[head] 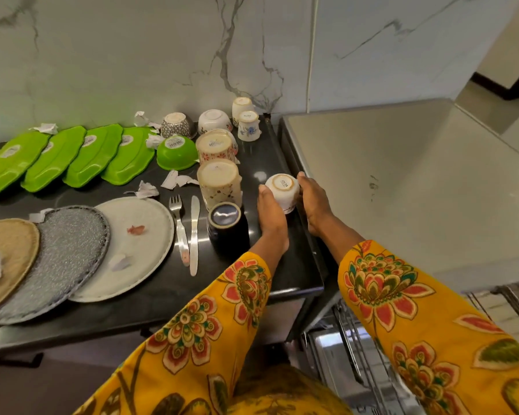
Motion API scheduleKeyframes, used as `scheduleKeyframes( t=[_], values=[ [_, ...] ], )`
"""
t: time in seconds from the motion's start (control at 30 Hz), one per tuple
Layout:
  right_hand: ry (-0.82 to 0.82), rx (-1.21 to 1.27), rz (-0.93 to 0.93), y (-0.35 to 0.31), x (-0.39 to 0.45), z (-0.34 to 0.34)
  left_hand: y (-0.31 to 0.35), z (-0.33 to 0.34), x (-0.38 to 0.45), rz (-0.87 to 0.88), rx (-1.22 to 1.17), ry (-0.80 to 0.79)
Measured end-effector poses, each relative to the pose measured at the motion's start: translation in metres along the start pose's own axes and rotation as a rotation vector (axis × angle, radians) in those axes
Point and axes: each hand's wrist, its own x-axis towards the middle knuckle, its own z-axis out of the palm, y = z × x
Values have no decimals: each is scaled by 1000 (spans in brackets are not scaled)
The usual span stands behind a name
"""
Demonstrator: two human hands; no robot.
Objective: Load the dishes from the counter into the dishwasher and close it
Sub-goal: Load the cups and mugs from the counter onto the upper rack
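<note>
A small white cup stands upside down near the right edge of the black counter. My left hand holds its left side and my right hand holds its right side. Just left of it stand a dark blue mug and two tall patterned tumblers, all upside down. The dishwasher has a grey steel top to the right, and its wire rack shows below my right sleeve.
Several green leaf-shaped plates, a green bowl, upturned bowls and cups fill the back. Three round plates overlap at front left, with a fork and knife beside them. Crumpled paper scraps lie about.
</note>
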Motion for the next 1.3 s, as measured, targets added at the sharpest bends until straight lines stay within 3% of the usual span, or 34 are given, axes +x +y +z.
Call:
scheduleKeyframes(
  t=[0.6, 1.3],
  values=[
    [23, 94, 28, 38, -131, -70, -40, -23, -133, -28, 45, -48],
    [177, 264, 118, 74, -214, -247, -143, 66, -256, -120, 37, -172]
  ],
)
